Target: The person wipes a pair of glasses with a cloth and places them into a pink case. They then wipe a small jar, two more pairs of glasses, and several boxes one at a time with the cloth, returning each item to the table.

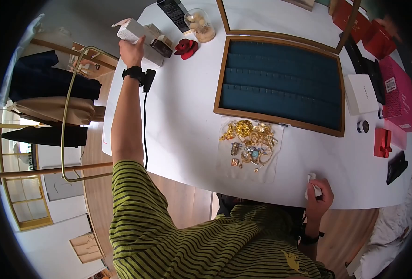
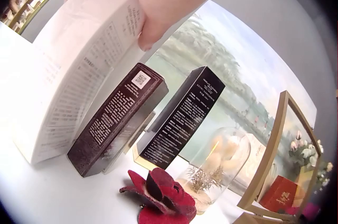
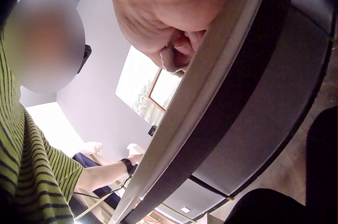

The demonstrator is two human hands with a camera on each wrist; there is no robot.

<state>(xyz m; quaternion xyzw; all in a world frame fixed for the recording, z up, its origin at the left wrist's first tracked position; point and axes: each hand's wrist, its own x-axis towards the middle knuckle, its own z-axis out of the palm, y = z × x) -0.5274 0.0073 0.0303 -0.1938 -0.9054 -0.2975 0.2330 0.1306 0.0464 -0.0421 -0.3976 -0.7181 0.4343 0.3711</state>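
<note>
At the table's far left, my left hand [image 1: 132,53] grips a tall white carton [image 2: 74,65] from above, thumb on one printed side and fingers on the other. A dark brown box [image 2: 116,121], a black box [image 2: 179,115] and a red fabric flower [image 1: 186,48] stand close by it. My right hand [image 1: 320,199], at the front edge, pinches a crumpled white tissue [image 1: 311,182]; most of the palm is hidden. Left of that hand, gold jewelry [image 1: 252,132] lies heaped on a white cloth [image 1: 224,169], with rings and stones among it.
A wooden display case [image 1: 220,93] with a teal lining stands behind the jewelry, its glass lid raised. A glass dome [image 1: 200,23] sits at the back. Along the right are a white box [image 1: 360,94], a pink box [image 1: 398,95] and a small red gift box [image 1: 381,142].
</note>
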